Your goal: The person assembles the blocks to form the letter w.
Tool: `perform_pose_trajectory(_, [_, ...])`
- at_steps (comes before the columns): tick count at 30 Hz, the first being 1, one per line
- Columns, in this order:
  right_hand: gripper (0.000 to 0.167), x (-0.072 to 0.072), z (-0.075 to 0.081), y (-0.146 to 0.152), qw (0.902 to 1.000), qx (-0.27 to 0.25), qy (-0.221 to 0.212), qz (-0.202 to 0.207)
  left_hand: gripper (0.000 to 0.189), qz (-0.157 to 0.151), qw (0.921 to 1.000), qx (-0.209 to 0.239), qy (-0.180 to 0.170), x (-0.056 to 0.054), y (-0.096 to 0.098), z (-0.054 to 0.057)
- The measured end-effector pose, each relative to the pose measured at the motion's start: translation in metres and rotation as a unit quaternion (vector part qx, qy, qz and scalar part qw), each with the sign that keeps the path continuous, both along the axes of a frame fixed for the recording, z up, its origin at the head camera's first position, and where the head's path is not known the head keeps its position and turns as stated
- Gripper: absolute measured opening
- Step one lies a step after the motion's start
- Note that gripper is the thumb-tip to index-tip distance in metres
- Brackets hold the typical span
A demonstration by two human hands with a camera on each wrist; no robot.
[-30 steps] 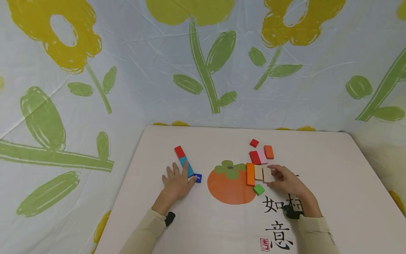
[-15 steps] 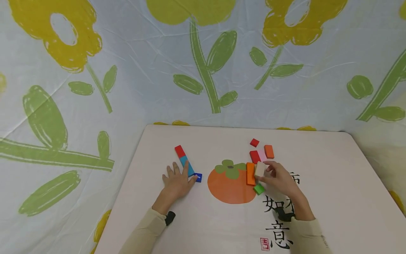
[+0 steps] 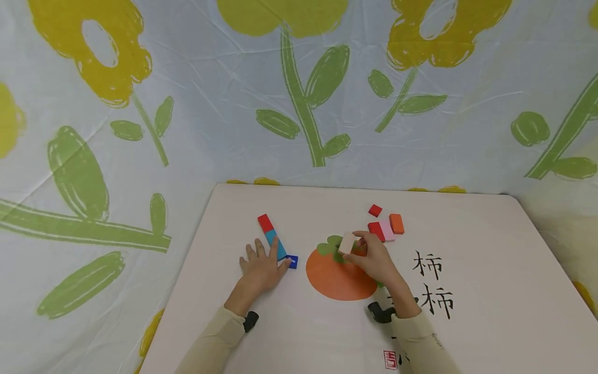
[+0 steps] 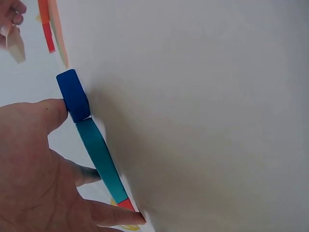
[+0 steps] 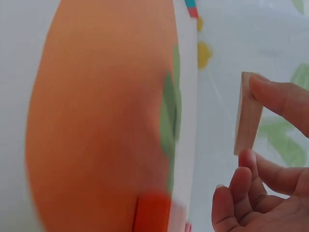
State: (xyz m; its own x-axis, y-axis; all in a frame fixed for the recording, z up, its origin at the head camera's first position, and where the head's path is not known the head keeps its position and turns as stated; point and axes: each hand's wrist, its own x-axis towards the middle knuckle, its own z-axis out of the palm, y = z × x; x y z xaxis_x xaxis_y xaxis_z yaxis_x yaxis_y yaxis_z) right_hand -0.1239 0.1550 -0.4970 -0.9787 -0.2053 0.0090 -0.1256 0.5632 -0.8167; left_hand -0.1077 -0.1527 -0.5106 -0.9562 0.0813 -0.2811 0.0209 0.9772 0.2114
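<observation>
In the head view my right hand [image 3: 376, 259] pinches a pale wooden block [image 3: 346, 243] over the persimmon print [image 3: 336, 283]. The right wrist view shows that block [image 5: 248, 113] between thumb and fingertip, held above the table. My left hand [image 3: 259, 270] rests at the left with fingers spread. Its thumb touches a dark blue block [image 4: 73, 95], and a finger lies along the light blue block [image 4: 102, 159]. Those two meet end to end, with a red block [image 3: 264, 223] at the far end. An orange block [image 5: 152, 212] is mostly hidden behind my right hand in the head view.
Beyond my right hand lie a red block [image 3: 376, 231], a pink block [image 3: 386, 230], an orange-red block [image 3: 396, 223] and a small red block [image 3: 375, 210]. A green block [image 3: 380, 284] peeks out under the right wrist. A flowered cloth [image 3: 210, 104] stands behind the table.
My right hand took up the wooden block from the right-hand group, lifted it and carried it left over the persimmon print. The left hand stays in place.
</observation>
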Motion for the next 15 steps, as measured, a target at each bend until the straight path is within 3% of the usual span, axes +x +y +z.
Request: perform_pose_trajectory(15, [0.062, -0.011, -0.009, -0.070, 0.9981, -0.018, -0.044, 0.039, 0.084, 0.001, 1.0000, -0.002, -0.003, -0.001, -0.001, -0.003])
